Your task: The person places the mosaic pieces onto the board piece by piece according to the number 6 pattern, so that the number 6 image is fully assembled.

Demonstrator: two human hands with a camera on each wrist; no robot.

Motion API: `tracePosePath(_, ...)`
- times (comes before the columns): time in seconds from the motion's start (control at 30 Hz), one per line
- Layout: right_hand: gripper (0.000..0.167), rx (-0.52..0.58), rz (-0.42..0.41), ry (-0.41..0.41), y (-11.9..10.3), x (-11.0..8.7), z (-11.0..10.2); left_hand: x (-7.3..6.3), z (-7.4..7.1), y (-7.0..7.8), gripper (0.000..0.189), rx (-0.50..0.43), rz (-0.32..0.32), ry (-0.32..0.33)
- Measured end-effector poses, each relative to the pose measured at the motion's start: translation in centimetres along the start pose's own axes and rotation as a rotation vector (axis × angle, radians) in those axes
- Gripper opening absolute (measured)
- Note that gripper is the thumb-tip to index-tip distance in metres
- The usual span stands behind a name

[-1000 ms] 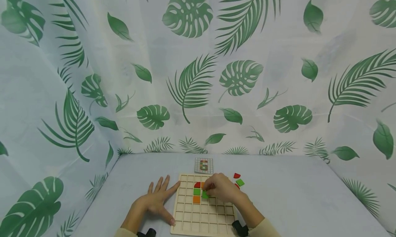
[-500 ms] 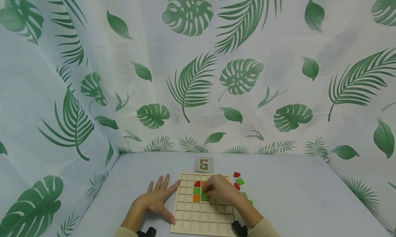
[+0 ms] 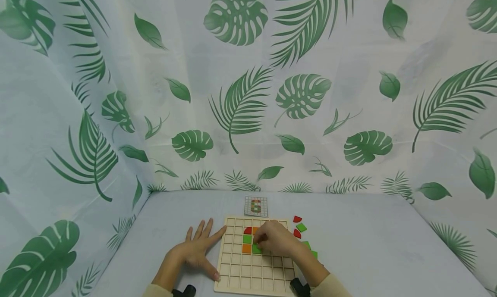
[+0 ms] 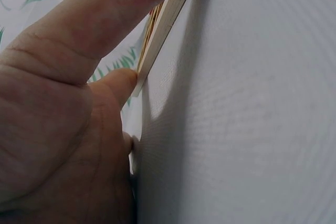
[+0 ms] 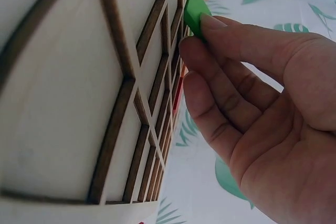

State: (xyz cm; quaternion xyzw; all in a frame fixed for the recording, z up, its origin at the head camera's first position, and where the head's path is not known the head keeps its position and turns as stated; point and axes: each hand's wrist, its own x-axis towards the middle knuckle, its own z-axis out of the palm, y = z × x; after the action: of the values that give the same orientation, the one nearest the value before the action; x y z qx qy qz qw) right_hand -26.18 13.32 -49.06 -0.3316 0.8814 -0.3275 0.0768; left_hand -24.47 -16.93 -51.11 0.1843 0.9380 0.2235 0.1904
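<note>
A wooden grid board (image 3: 237, 271) lies on the table. My right hand (image 3: 276, 237) is over its upper middle and pinches a green square tile (image 5: 197, 11) between thumb and fingers. In the right wrist view the tile is tilted against the grid. Beside it on the board lie a red quarter-round tile (image 3: 247, 231), a green square (image 3: 247, 239), an orange square (image 3: 246, 248) and an orange tile (image 3: 254, 230) partly hidden by my hand. My left hand (image 3: 196, 250) is spread at the board's left edge, thumb and index finger touching it.
Behind the board lies a small pattern card (image 3: 256, 207) with a coloured 6. To the right are loose tiles, among them a red quarter-round (image 3: 297, 219) and a green one (image 3: 301, 227); my right forearm partly covers others. A leaf-printed cloth (image 3: 310, 159) hangs behind.
The green tile in my right hand has shifted slightly left and toward me, beside the orange square. My left hand has stayed at the board's edge.
</note>
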Motion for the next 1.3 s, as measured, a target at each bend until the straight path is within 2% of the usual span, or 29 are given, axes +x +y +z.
tracePosePath(0.93, 0.012, -0.024, 0.035, -0.032, -0.3, -0.3, 0.4, 0.0, 0.0, -0.2, 0.137, 0.002, 0.018, -0.002)
tracePosePath(1.03, 0.012, -0.041, 0.028, -0.036, -0.3, -0.3, 0.5, 0.1, 0.1, -0.2, 0.137, 0.001, 0.018, 0.000)
tracePosePath(1.3, 0.016, -0.182, -0.002, -0.096, -1.2, -0.6, 0.0, 0.0, 0.0, -0.1, 0.138, 0.002, 0.011, 0.000)
